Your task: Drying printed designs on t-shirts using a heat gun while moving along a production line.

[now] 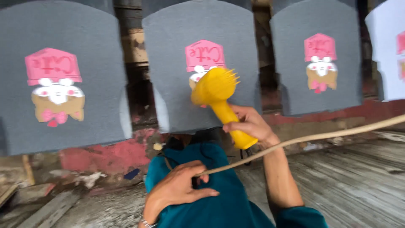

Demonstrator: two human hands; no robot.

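a: item one, right hand (249, 124)?
b: closed around the handle of a yellow hand-held blower (219, 99). the handle runs down and to the right into the palm; the round head with its comb-like teeth points up toward the middle grey panel (202, 63).

a: where does the blower sit against that panel?
b: the head overlaps the lower half of the pink and tan print (204, 57). whether it touches the cloth, cannot tell.

a: item two, left hand (179, 188)?
b: low in the view, resting on a teal garment (211, 185) over the person's knee. fingers curled, thumb out to the right, pinching a pale cord (320, 135).

a: the cord's run?
b: from the left hand it rises rightward, crosses in front of the right forearm, and leaves at the right edge.

a: other panels?
b: left grey panel (59, 76), same animal print with a pink hat. right grey panel (316, 55), same print, smaller in view. a white panel (390, 46) at the far right, cut by the frame.

a: backing and ground?
b: a worn wall with red paint (105, 154) behind the panels; weathered planks (346, 177) to the right; rubble and boards to the lower left.
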